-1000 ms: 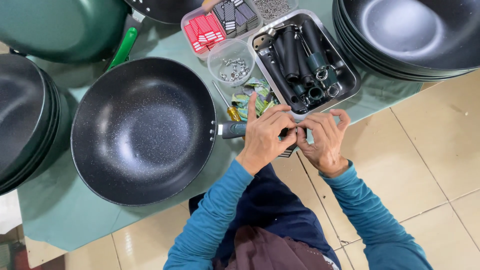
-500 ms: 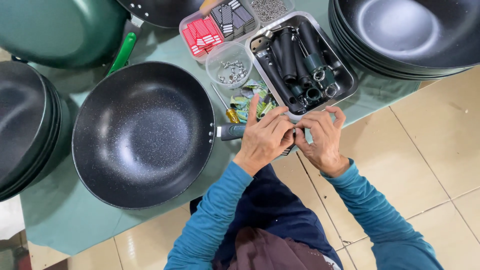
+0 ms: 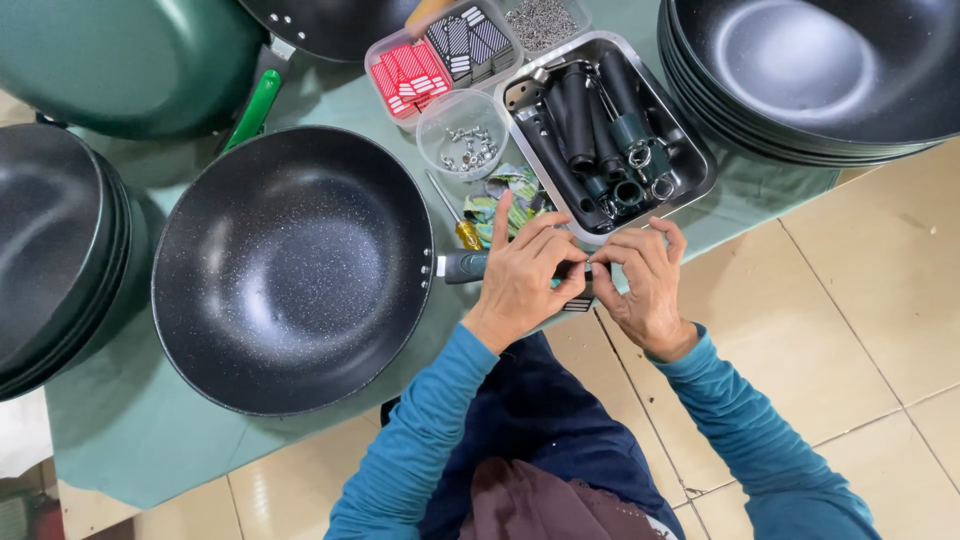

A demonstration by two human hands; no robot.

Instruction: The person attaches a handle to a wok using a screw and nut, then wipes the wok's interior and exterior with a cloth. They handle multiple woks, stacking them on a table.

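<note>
Head view: at the tabletop's near edge, left hand is grasping the wok handle while right hand is pinching a small screw. Advisable: keep the handle steady, the screw squarely aligned.

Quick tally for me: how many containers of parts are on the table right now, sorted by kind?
Metal tray of black handles: 1
Round clear tub of screws: 1
Clear box of red and black tags: 1
Clear box of small metal parts at the top edge: 1
Total: 4
</note>
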